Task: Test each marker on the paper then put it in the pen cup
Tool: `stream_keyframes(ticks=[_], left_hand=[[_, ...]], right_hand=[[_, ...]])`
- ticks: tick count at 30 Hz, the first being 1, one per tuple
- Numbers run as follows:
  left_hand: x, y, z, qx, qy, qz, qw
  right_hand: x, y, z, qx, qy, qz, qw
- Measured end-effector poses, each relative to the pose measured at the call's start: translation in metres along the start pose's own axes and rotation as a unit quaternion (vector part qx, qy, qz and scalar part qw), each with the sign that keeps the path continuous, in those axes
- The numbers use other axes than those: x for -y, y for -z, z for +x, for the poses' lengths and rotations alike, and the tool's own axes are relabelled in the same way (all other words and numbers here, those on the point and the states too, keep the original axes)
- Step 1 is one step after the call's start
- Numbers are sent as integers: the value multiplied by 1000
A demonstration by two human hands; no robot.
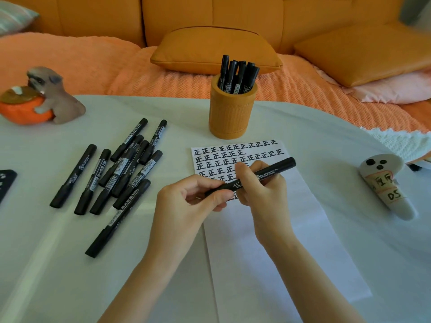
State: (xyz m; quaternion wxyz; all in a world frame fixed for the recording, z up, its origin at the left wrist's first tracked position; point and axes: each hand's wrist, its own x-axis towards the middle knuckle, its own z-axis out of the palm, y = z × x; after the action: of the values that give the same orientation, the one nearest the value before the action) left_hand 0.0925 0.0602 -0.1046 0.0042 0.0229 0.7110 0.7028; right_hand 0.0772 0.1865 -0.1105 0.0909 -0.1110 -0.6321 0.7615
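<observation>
Home, living room. An orange leather-look sofa (210, 15) filled the whole back of the view, with a matching cushion (214, 50) on the seat, a second cushion (363, 52) at the right lying on a pink pillow (396, 89), and a knitted orange throw (81, 61) spread over the seat. The table (58, 264) stood right in front of it under a white cloth. Household decor on top: a dog figurine (56, 96) hugging an orange bowl (23, 113), and a pen cup (229, 113) in the sofa's orange
</observation>
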Motion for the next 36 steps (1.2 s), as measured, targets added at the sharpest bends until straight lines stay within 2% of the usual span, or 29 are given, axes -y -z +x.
stream_keyframes(ticks=[5,10,12,15,18,20,22,25,28,32,36], left_hand=[[1,1,1,-11,-10,34,999],[0,5,5,-43,-26,47,998],[0,8,7,-59,-24,45,997],[0,15,11,-78,-27,43,996],[0,18,11,-77,-28,49,995],[0,18,11,-66,-30,55,996],[0,16,11,-59,-29,55,996],[-1,17,12,-59,-25,34,997],[0,21,14,-55,-28,42,997],[9,33,19,-77,-44,156,984],[18,46,23,-99,-36,247,963]], right_hand=[[1,0,1,27,-10,-13,1000],[12,-2,-3,88,-76,-152,981],[11,0,-5,66,-19,-199,978],[6,5,-2,23,167,-236,957],[0,8,7,72,326,-333,882],[-6,8,13,104,378,-379,838],[-8,7,16,111,401,-397,818],[-10,5,20,99,402,-390,823],[-3,2,27,64,374,-351,856],[19,-7,46,-2,350,-267,898],[39,-20,79,-57,375,-201,903]])
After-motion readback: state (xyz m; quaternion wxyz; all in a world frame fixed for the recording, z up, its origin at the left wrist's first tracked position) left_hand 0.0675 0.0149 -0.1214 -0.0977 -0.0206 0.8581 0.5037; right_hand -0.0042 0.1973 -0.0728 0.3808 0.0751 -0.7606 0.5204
